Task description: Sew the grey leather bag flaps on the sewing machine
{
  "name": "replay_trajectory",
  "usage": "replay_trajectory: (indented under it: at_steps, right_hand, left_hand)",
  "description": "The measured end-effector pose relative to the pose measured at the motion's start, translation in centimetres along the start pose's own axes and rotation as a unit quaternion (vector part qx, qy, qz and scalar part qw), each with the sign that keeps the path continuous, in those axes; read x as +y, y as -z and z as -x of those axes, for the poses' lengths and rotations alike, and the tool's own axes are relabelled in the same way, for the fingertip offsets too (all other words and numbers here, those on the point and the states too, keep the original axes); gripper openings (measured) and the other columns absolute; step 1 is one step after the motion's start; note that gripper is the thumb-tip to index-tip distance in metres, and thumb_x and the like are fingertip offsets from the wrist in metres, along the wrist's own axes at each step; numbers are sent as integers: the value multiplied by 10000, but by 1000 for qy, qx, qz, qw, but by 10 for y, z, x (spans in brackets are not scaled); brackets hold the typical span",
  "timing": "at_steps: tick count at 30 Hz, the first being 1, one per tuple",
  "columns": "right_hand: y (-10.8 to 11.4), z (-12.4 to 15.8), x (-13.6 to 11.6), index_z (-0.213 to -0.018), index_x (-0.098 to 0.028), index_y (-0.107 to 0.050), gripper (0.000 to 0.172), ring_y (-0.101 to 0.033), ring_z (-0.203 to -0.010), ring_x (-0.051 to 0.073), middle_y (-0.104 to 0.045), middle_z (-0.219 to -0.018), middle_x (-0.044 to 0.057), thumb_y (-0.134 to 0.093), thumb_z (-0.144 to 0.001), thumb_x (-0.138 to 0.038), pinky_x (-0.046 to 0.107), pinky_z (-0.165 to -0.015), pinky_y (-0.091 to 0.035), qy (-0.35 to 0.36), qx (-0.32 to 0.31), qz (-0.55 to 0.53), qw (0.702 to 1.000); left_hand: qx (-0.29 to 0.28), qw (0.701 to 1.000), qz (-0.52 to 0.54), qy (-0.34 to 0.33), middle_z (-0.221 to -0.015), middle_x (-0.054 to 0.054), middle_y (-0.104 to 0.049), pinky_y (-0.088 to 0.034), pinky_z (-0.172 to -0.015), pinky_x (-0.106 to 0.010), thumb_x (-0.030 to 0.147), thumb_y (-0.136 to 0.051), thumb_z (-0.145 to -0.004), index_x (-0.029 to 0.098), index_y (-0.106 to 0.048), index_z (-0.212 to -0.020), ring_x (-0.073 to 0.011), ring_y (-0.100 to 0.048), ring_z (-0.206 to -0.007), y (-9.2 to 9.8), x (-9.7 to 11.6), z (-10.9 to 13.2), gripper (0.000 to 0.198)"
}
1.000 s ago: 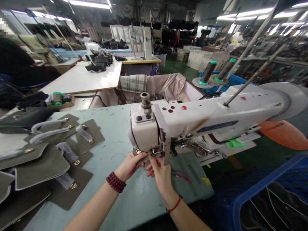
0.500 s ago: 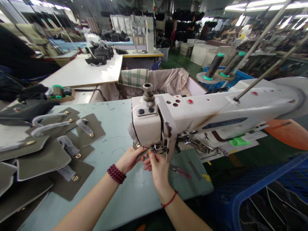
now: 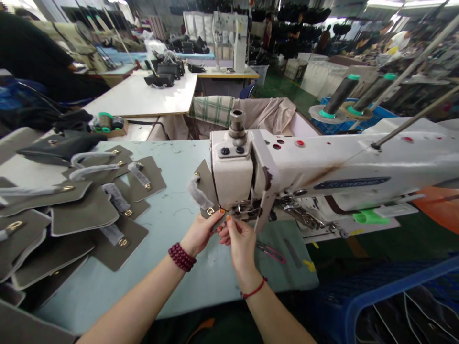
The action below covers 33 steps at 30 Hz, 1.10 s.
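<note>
A white industrial sewing machine stands on the pale blue table. A grey-brown leather flap piece with a wrapped strap and a brass ring sticks out to the left of the machine head, under the needle area. My left hand, with a dark red bead bracelet at the wrist, pinches the lower edge of this piece. My right hand, with a red cord at the wrist, is closed right beside it, fingertips at the presser foot on the same piece.
Several grey-brown flap pieces with brass rings lie piled at the left. Thread snips lie on the table right of my hands. Thread cones stand behind the machine. A blue crate sits at lower right. A person in dark clothes is far left.
The camera view has shifted, so the machine sits further right. The leather piece now shows more to the left of the machine head. Both hands stay closed at the needle area.
</note>
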State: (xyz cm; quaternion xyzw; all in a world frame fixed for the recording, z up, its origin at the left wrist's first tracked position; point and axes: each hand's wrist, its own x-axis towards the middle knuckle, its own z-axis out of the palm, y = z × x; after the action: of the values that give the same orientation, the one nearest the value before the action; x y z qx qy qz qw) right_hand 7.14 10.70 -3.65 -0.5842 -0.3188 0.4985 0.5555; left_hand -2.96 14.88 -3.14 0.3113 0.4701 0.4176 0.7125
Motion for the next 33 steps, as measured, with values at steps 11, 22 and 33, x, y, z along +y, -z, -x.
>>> replay_trajectory:
  at_steps: [11, 22, 33]
  right_hand:
    - [13, -5, 0, -607, -150, -630, 348, -440, -318, 75, -544, -421, -22, -623, -774, -455, 162, -331, -341, -19, -6, -2, 1000]
    - [37, -15, -9, -561, -173, -574, 424, -394, -316, 83, -476, -391, -40, -563, -813, -513, 187, -340, -298, 25, -76, 122, 989]
    - [56, -34, -34, -546, -163, -589, 381, -494, -378, 109, -532, -405, -5, -538, -849, -388, 193, -414, -342, 146, -148, 289, 934]
  left_hand:
    - [80, 991, 67, -83, -567, 17, -557, -405, -487, -224, 391, -670, -762, 141, -564, -642, -93, -488, -496, -26, -27, 19, 296]
    - [209, 964, 104, -129, -587, 10, -591, -442, -537, -243, 432, -669, -741, 160, -577, -643, -115, -535, -529, -58, -45, 28, 303]
    - [247, 928, 246, -129, -1020, -80, -699, -503, -794, -290, 387, -690, -744, 160, -662, -946, -200, -653, -914, -95, -55, 33, 305]
